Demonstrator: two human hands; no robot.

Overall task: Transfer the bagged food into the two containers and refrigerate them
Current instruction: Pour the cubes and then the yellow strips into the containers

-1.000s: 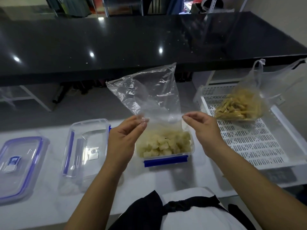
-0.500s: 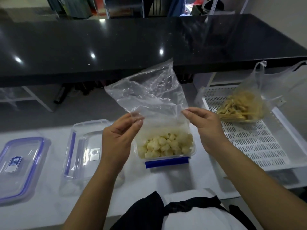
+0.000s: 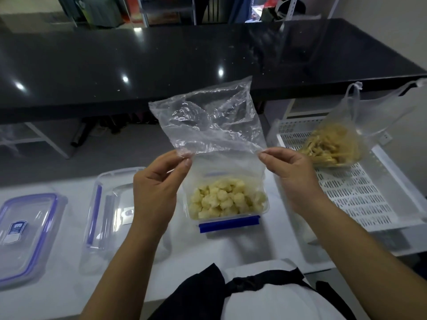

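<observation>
White table [image 3: 231,250] carried the open container [image 3: 227,219] of pale food chunks [image 3: 226,199], above which the left hand [image 3: 154,190] and right hand [image 3: 293,179] each pinched a corner of the emptied bag [image 3: 208,121] (probably shaking out remnants), the second bagged food [image 3: 332,146] waiting on the tray [image 3: 360,195].

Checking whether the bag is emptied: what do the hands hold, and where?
Both hands hold the clear bag: left hand and right hand each pinch a lower corner.

Kitchen, glossy black counter [image 3: 161,65], white worktop [image 3: 57,294], perforated white tray [image 3: 360,199]
</observation>
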